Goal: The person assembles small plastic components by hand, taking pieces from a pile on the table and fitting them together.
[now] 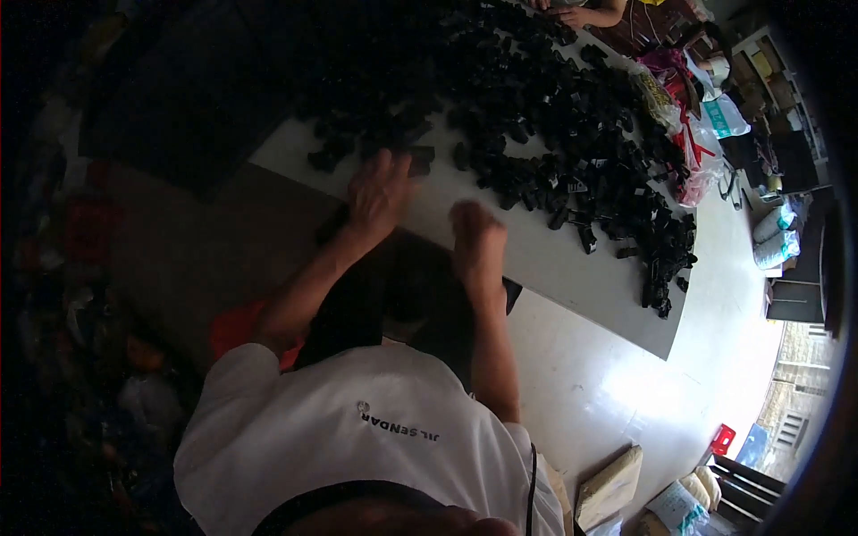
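My left hand [377,198] is over the near edge of the pale table [572,268], its fingers bent around the end of a small black block-like part [421,160]. The grip is slightly blurred. To its right, my right hand [479,239] is closed like a fist at the table's edge, apart from the left. Whatever it may hold is hidden by its fingers. A large heap of small black plastic parts [572,134] spreads over the table beyond both hands. A few loose black pieces [326,159] lie just past my left hand.
Another person's hand [572,15] rests at the table's far side. Plastic bags [702,156] stand at the right end, with scissors [735,189] near them. A red container [237,330] is under my left arm. Cardboard packages [609,487] and sacks [679,509] lie on the floor, lower right.
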### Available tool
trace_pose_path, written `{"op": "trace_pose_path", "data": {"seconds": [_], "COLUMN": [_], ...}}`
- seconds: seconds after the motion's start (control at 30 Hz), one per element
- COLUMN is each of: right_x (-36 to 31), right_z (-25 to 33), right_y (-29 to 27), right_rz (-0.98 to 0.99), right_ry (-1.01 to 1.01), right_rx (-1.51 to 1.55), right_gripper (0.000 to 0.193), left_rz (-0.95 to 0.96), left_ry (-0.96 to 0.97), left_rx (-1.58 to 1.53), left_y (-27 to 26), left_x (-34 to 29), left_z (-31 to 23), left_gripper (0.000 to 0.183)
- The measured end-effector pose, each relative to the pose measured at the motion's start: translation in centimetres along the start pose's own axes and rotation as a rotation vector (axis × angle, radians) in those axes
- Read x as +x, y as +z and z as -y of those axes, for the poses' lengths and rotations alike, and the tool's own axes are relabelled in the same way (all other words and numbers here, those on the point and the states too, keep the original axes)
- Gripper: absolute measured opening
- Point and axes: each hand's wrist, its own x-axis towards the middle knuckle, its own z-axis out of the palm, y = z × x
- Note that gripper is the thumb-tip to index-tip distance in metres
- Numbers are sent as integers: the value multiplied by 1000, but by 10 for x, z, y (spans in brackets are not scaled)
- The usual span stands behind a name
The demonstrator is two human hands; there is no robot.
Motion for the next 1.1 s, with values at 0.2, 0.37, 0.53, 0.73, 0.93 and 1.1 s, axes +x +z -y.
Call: {"op": "trace_pose_path", "data": {"seconds": [0.2, 0.37, 0.53, 0.73, 0.93, 1.1], "right_x": [81, 72, 48, 18, -3, -12], "right_z": [-13, -6, 0, 5, -5, -2], "right_y": [37, 38, 11, -21, -18, -16], "right_rz": [12, -114, -172, -74, -141, -197], "right_ry": [216, 46, 21, 83, -1, 22], "right_rx": [-549, -597, -210, 415, 489, 564], "right_gripper": [10, 12, 15, 18, 21, 17], "left_rz": [-21, 2, -55, 63, 378, 531], "left_ry": [46, 43, 66, -95, -473, -422], "left_rx": [32, 27, -120, -739, -1419, -1532], "left_y": [29, 29, 22, 13, 16, 15], "left_x": [1, -5, -8, -9, -9, -11], "left_z": [-1, -10, -18, -35, -37, -35], "left_gripper": [33, 27, 25, 25, 23, 27]}}
